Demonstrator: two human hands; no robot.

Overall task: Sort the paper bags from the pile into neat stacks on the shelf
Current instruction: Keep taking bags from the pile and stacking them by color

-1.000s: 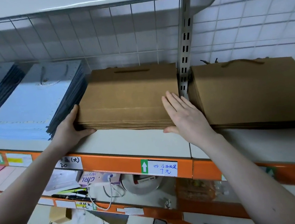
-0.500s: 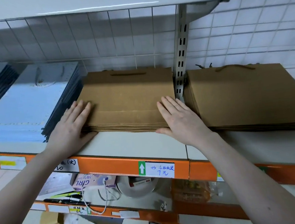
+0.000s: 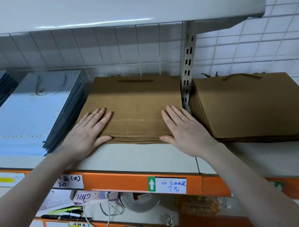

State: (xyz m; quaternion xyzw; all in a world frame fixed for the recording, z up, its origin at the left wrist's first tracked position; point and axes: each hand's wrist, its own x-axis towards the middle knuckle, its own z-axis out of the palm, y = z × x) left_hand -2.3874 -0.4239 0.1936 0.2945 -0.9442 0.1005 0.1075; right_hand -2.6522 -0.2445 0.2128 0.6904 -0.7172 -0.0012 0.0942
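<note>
A stack of flat brown paper bags (image 3: 137, 103) lies in the middle of the white shelf (image 3: 134, 160). My left hand (image 3: 87, 131) rests flat on the stack's front left corner, thumb against the front edge. My right hand (image 3: 184, 126) rests flat on the front right corner, thumb also at the front edge. Both hands have fingers spread and hold nothing. A second, larger stack of brown bags (image 3: 253, 108) lies to the right, past the metal upright (image 3: 187, 77).
Stacks of light blue bags (image 3: 26, 118) lie to the left, close beside the brown stack. A white shelf (image 3: 99, 7) hangs low overhead. The orange shelf front (image 3: 118, 179) carries handwritten labels. The lower shelf holds boxes, pens and cord.
My left hand moved from gripping the stack's left side up onto its top. My right hand slid slightly right on top. The view moved closer.
</note>
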